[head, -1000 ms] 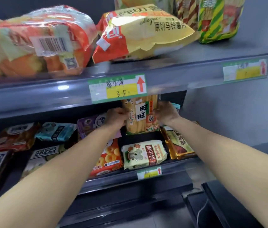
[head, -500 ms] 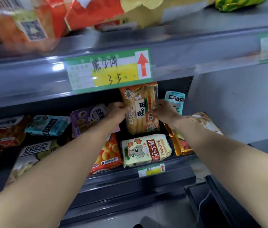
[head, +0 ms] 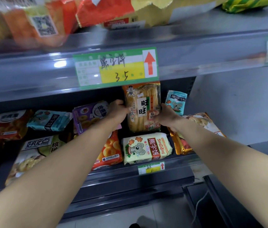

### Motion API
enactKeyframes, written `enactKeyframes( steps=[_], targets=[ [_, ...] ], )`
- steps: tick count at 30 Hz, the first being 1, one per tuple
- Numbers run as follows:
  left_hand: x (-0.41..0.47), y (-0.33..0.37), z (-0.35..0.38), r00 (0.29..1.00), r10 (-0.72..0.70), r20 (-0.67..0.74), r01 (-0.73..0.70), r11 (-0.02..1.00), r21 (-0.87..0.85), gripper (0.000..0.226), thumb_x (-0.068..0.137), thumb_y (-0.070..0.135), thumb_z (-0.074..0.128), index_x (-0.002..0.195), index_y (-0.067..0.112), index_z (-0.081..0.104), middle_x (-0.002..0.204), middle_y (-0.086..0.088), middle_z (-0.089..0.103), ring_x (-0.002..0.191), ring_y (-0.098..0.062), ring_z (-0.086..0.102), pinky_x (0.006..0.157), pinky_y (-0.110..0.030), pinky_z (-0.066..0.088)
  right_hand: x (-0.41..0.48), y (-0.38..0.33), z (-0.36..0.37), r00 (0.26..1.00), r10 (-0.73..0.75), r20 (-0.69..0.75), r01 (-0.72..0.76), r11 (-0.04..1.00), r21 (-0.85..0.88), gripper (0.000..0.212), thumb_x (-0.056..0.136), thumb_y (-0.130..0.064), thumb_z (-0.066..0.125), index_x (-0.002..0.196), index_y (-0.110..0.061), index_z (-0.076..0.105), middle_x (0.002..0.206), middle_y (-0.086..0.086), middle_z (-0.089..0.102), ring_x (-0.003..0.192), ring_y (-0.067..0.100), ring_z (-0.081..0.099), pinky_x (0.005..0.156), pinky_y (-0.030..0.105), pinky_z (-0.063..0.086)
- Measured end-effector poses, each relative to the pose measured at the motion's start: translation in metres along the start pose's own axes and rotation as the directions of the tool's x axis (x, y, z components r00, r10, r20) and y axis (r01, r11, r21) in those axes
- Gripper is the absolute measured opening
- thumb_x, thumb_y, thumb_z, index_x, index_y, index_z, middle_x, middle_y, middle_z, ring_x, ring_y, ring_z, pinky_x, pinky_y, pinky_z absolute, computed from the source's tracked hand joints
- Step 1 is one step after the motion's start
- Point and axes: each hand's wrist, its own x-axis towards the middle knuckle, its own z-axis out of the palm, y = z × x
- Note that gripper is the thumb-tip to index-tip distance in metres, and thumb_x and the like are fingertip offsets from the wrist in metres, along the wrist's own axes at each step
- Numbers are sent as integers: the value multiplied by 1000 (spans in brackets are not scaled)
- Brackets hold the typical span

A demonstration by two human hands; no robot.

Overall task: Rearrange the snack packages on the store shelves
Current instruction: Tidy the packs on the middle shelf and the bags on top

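An orange rice cracker pack [head: 142, 106] stands upright at the back of the lower shelf [head: 130, 176]. My left hand [head: 117, 111] grips its left edge and my right hand [head: 166, 116] grips its right edge. In front of it lies a pale yellow koala biscuit pack [head: 146, 148]. A small blue koala pack [head: 176, 102] stands upright just right of my right hand. A purple pack [head: 88, 116] sits left of my left hand, and my left forearm partly hides an orange ring-snack pack [head: 110, 150].
The upper shelf [head: 195, 51] overhangs with a green price tag [head: 116, 67] right above the held pack, and big snack bags [head: 105, 10] lie on it. More packs [head: 47, 120] fill the lower shelf's left side. A gold pack [head: 200, 122] lies at the right end.
The view has dropped and come closer to the lower shelf. Both hands stay on the rice cracker pack, which stands in nearly the same spot.
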Motion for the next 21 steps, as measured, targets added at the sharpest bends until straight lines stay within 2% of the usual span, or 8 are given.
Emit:
enactKeyframes(
  steps=[4,8,10,14,16,18,21],
  targets=[
    [-9,1,-8,1000,-11,-29,11,1000,8,49,86,2,59,134,2,44,128,-18,55,117,-30,55,103,-43,45,-19,-7,-6,996,50,-74,-52,998,-26,47,85,-4,60,128,-11,40,119,7,56,103,20,52,77,27,43],
    [-31,5,-14,999,-6,-38,5,1000,-15,44,88,0,55,131,1,47,125,-18,56,112,-29,57,99,-38,48,-48,-16,-13,990,16,-137,-26,997,-77,49,91,-8,55,135,-3,36,130,16,51,118,29,50,88,31,41],
    [-48,9,-16,999,-1,-32,0,1000,-26,42,89,0,55,130,1,48,116,-16,58,103,-26,59,94,-35,50,-66,-19,-17,990,-11,-144,-5,994,-108,44,91,-11,54,132,-2,40,128,17,52,117,29,51,92,31,42],
    [-92,19,-16,1000,7,25,-5,999,-46,34,89,-2,54,123,1,53,93,-8,58,85,-20,58,80,-31,52,-106,-24,-22,991,-60,-120,50,995,-82,35,91,-7,55,124,-1,50,116,14,58,96,22,54,77,24,41],
    [-115,23,-17,999,32,43,-30,998,-53,31,89,-4,53,120,-2,56,88,-8,58,82,-20,57,80,-32,51,-125,-26,-24,989,-104,-109,96,992,-77,33,90,-8,58,122,1,55,105,8,57,92,16,50,76,22,39],
    [-136,26,-20,998,51,39,-49,998,-40,32,89,-4,53,121,-2,56,97,-13,59,92,-25,58,86,-36,51,-143,-27,-25,985,-144,-95,137,988,-70,33,90,-7,57,122,2,56,110,4,57,97,16,51,81,23,40],
    [-165,28,-26,995,71,68,-70,997,-8,32,90,-3,53,122,1,55,109,-14,59,105,-27,58,88,-32,52,-168,-30,-26,984,-161,-80,157,986,-59,42,91,-9,57,132,-2,51,133,12,54,119,24,50,96,30,40]
  ],
)
